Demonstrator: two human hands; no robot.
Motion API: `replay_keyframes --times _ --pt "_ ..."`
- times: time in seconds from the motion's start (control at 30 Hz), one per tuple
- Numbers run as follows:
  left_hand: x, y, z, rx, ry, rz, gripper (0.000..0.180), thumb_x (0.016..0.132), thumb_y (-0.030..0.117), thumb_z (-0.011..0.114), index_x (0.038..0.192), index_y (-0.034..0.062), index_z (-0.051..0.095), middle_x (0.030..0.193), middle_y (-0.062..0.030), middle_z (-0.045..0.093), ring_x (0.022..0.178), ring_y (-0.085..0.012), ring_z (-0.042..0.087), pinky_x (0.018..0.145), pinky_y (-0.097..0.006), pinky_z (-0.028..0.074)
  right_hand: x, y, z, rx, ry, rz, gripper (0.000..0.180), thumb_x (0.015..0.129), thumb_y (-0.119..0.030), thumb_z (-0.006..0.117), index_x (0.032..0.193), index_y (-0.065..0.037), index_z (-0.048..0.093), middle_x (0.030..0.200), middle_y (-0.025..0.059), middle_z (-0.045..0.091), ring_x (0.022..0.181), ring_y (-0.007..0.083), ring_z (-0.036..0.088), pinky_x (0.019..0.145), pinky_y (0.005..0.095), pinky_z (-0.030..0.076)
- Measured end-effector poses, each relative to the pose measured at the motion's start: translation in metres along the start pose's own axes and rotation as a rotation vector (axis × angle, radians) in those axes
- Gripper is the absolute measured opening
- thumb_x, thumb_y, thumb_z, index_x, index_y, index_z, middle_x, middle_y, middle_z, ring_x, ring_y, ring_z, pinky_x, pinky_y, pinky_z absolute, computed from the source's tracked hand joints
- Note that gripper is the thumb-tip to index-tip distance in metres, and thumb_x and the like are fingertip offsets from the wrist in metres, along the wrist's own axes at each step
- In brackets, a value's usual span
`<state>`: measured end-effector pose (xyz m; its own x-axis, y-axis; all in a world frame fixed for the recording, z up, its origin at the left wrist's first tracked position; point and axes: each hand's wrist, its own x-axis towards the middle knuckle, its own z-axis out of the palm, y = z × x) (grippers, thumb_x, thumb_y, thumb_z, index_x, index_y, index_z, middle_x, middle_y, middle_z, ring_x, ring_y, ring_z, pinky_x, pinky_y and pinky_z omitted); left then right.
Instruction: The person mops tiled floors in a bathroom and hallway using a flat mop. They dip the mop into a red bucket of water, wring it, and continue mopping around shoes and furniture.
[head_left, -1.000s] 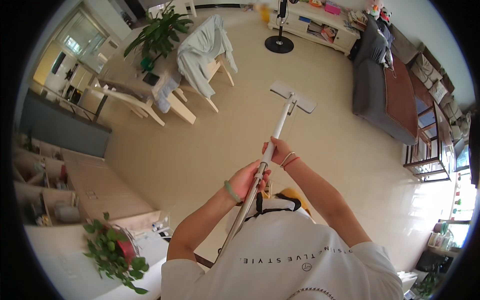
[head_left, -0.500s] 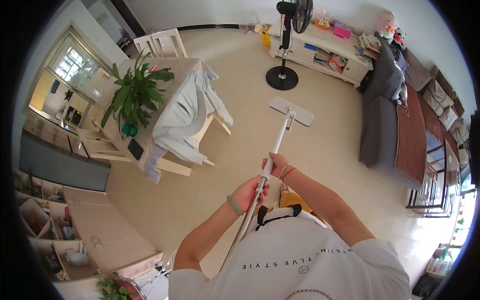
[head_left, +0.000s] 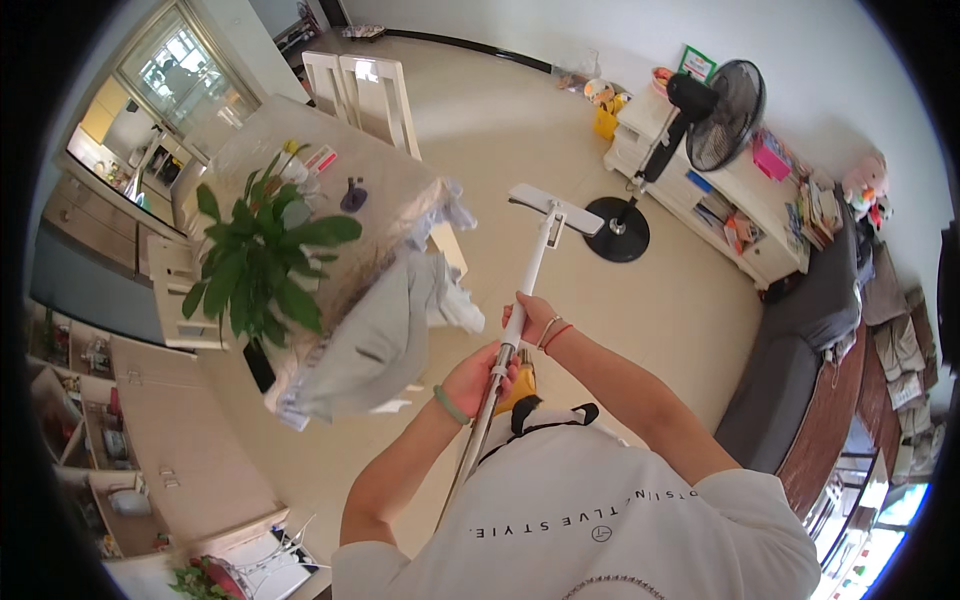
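A flat mop (head_left: 533, 258) with a white and metal pole slants away from my body. My right hand (head_left: 529, 318) is wrapped round the white upper section of its pole. Lower down, my left hand (head_left: 478, 383) grips the metal section beside the collar. The pole's near end passes along my left side, partly hidden by my shirt. At the far end, the white rectangular mop head (head_left: 556, 209) lies close to the round black base of a standing fan (head_left: 617, 231). Whether the head touches the floor, I cannot tell.
To the left stands a dining table (head_left: 385, 165) with a leafy plant (head_left: 262, 250), a phone (head_left: 259, 367) and a draped grey cloth (head_left: 375, 335). White chairs (head_left: 378, 95) are beyond it. A low white cabinet (head_left: 740, 235) is at far right, near a grey sofa (head_left: 785, 370).
My view has shifted forward, so the table and fan appear nearer. The mop head is now beside the fan base and tilted differently. Both hands keep their grip on the pole.
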<state>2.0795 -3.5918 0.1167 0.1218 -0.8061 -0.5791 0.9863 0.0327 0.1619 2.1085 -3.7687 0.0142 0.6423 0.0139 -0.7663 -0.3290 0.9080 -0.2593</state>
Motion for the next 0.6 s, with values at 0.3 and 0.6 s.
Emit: replay_keyframes --times 0.3,0.6 --pt "0.115 0.205 0.061 0.021 0.041 -0.043 0.035 0.091 0.038 0.041 0.100 0.0052 0.048 0.087 0.0004 0.051 0.074 -0.0089 0.050 0.058 -0.020 0.046 0.123 -0.183 0.082 0.080 -0.014 0.014 0.021 0.092 -0.025 0.040 0.090 -0.004 0.039 0.072 0.0110 0.050 0.063 0.0239 0.050 0.061 0.0400 0.047" --pt "0.268 0.407 0.090 0.003 0.002 -0.016 0.041 0.091 0.042 0.039 0.103 0.0035 0.048 0.081 0.0021 0.048 0.066 -0.0057 0.046 0.050 -0.017 0.041 0.272 -0.374 0.183 -0.054 0.033 0.056 0.020 0.091 -0.022 0.042 0.095 -0.003 0.038 0.076 0.0108 0.050 0.066 0.0233 0.051 0.062 0.0397 0.047"
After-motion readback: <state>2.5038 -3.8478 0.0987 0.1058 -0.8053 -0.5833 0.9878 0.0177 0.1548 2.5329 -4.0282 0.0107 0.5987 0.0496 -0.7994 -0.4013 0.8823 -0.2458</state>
